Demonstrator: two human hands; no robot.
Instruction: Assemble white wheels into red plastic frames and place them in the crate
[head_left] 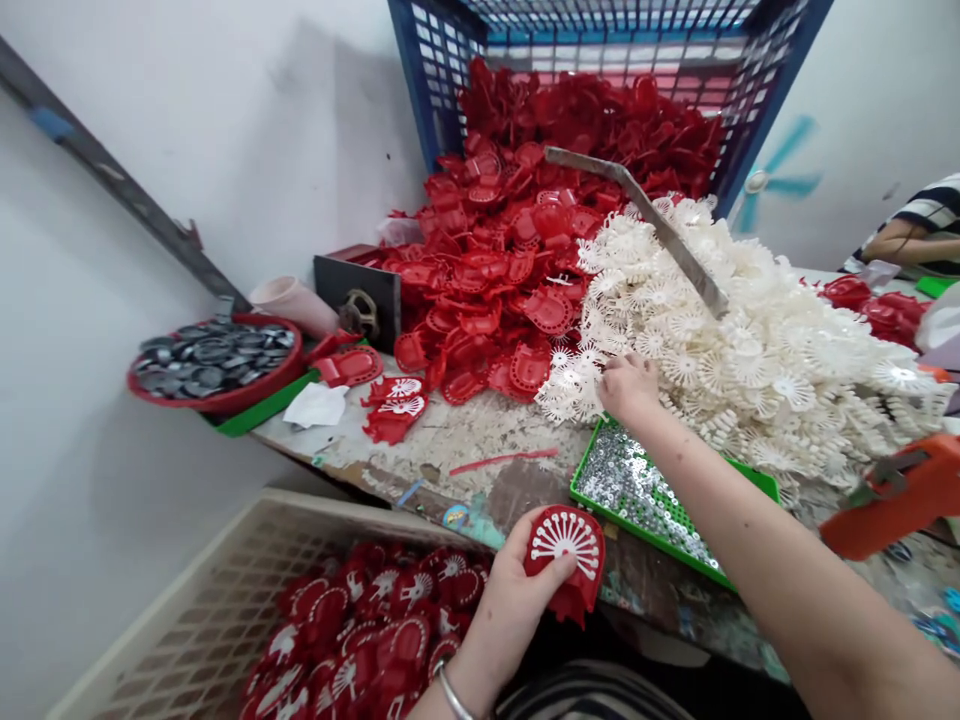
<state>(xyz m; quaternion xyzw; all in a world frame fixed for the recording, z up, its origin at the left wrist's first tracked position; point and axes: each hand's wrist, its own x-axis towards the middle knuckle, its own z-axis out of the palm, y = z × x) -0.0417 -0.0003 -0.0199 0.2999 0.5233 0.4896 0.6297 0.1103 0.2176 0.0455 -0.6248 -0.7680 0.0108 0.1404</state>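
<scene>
My left hand (517,580) is closed on a red plastic casing (589,535) near the table's front edge. A white fan-shaped plastic piece (564,540) lies in the casing's face, and my thumb presses on its hub. My right hand (628,388) reaches to the near left edge of a heap of white fan-shaped pieces (697,330). Its fingers are curled down with the tips hidden, so what they pinch does not show. Below my right forearm sits a green tray (660,535) of small silvery washers (622,468).
A blue crate (416,90) on its side spills red casings (480,270) across the table. A bent metal bar (667,235) crosses the white heap. At left stands a red basin (296,365) of dark discs; below, a cream crate (172,610) of filled casings. An orange tool (896,500) is at right.
</scene>
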